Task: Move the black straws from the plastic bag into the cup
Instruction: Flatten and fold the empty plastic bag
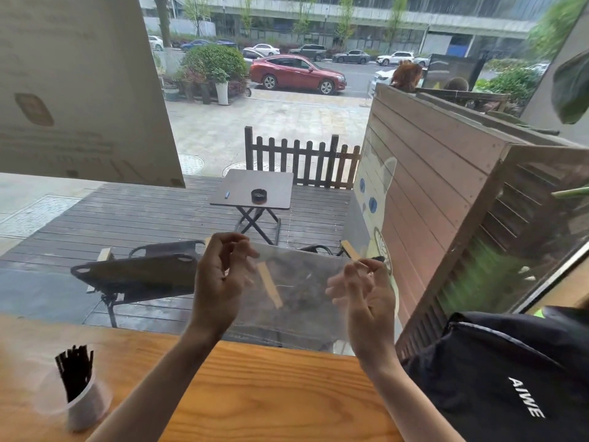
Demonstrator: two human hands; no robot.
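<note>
Black straws point(75, 371) stand nearly upright, leaning left, in the clear cup point(83, 406). Left hand point(220, 282) and right hand point(366, 295) pinch the glossy, see-through plastic bag point(296, 298) stretched flat between them.

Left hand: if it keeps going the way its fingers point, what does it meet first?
The left hand points up and away, already pinching the plastic bag. Beyond it, probably the window glass; depth is unclear.

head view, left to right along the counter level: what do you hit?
cup holding black straws → left hand → clear plastic bag stretched between both hands → right hand → black backpack
</note>
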